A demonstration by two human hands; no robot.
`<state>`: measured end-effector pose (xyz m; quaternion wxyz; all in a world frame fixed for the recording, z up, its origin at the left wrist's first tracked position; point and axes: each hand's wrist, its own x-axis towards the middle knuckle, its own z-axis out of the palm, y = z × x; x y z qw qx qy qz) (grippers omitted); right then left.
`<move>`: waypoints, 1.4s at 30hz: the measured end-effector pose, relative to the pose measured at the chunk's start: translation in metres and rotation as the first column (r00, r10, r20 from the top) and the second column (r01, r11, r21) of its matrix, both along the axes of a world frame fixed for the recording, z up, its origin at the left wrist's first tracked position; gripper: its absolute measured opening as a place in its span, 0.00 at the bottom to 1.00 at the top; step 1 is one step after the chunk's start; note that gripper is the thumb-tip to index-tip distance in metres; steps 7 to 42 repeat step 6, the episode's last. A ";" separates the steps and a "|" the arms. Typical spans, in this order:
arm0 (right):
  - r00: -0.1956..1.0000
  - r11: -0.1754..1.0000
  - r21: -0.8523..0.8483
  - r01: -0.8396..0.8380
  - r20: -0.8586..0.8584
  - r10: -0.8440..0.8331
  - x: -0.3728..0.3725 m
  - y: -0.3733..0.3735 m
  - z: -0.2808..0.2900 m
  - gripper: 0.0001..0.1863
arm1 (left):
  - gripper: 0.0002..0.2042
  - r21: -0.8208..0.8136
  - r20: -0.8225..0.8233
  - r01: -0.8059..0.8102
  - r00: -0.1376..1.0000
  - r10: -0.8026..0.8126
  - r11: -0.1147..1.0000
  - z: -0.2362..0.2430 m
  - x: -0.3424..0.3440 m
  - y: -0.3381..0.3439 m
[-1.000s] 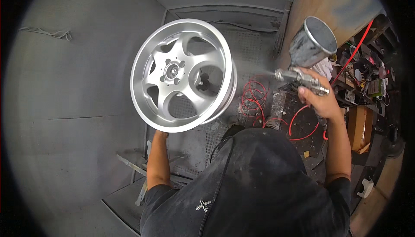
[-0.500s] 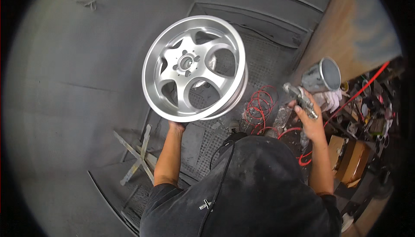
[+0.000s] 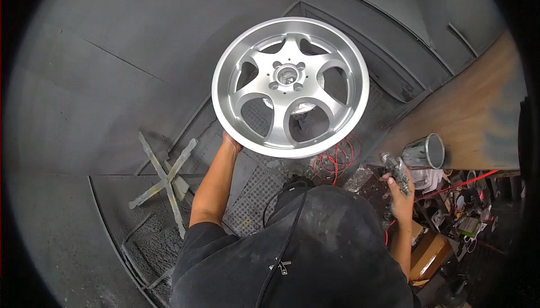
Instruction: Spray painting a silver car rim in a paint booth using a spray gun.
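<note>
A silver alloy wheel point(image 3: 279, 111), its face turned up with curved spokes and a round centre bore, fills the middle of the view. My left hand point(image 3: 232, 141) grips its near-left edge from below; the fingers are mostly hidden behind the lip. Through the spoke gaps shows something silvery beneath the hub, too covered to make out. To the right, my right hand point(image 3: 401, 190) is wrapped round a spray gun point(image 3: 395, 172) with a grey-stained metal paint cup point(image 3: 423, 153). The gun stays apart from the wheel.
A cross-shaped stand point(image 3: 167, 182) leans at the left by the grey wall point(image 3: 112, 100). Red hose point(image 3: 337, 159) lies coiled on the floor behind my body. At right are a brown panel point(image 3: 467, 111), a cardboard box point(image 3: 431, 254) and cluttered shelving.
The view has shifted, and the wheel now shows more face-on, with its spokes turned to a different position. My left hand still holds the edge; the spray gun sits lower in the picture.
</note>
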<state>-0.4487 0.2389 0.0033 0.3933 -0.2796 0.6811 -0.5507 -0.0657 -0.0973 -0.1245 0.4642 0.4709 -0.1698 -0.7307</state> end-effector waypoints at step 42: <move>0.983 0.981 -0.067 -0.183 0.023 0.185 0.010 -0.045 0.095 0.33 | 0.25 -0.012 0.041 0.110 0.993 -0.110 0.994 -0.054 0.033 -0.032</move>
